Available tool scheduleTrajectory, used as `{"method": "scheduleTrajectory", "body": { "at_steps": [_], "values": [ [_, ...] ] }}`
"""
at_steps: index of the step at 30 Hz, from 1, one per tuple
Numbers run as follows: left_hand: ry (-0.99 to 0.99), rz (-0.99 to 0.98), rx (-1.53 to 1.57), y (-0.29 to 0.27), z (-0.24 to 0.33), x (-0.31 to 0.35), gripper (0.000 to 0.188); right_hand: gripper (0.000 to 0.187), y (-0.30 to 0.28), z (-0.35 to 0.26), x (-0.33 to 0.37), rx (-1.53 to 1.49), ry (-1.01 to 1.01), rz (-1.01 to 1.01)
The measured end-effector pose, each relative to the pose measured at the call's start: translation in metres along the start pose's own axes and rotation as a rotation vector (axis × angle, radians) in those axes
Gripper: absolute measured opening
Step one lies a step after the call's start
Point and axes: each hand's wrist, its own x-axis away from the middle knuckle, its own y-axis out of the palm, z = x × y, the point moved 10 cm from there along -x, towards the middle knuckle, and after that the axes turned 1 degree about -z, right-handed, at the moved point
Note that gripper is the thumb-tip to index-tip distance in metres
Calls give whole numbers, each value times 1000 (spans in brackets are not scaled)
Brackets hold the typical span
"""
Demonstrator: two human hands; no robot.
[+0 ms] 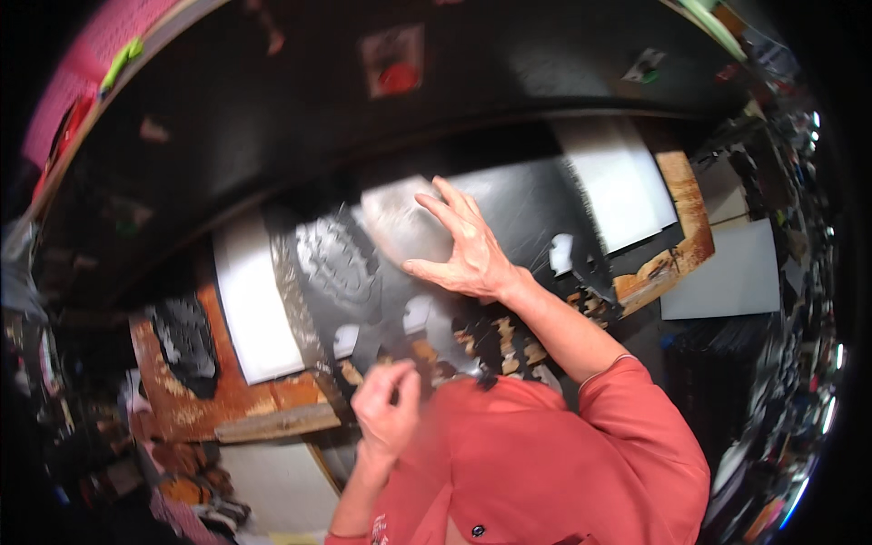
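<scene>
My right hand (468,245) reaches over the work surface with its fingers spread. Its fingertips and thumb are at the edge of a shiny pale grey sheet (391,218); I cannot tell whether they press on it. Close to my body, my left hand (386,409) is curled loosely into a fist, slightly blurred, and nothing shows in it. Left of the grey sheet lies a black piece with a wavy pale cut-out pattern (336,259). Small white shaped pieces (345,341) lie on the black board (531,213) under my hands.
White rectangular boards stand at the left (259,300) and right (618,195) on a worn brown wooden bench (232,409). A large dark panel (272,118) spans the far side above the work surface. Brown scraps (509,345) lie along the near edge. A pale sheet (722,272) sits farther right.
</scene>
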Motion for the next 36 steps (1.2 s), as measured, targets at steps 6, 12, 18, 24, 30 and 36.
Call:
{"method": "scheduleTrajectory", "body": {
  "at_steps": [6,12,18,24,30,36],
  "values": [
    [327,39,-256,40,-11,10,13,17,-174,84,25,-286,175,711],
    [147,81,-209,36,-25,-11,8,20,-337,147,54,-259,112,1147],
    [148,157,-286,30,-30,-10,12,23,-381,169,66,-168,95,926],
    [129,289,-298,20,-22,-13,18,22,-258,166,190,-40,265,720],
    [75,249,-274,50,-18,18,20,22,-183,169,213,234,333,400],
    [277,249,-586,69,-1,28,18,43,-179,166,207,350,357,249]
  ]
}}
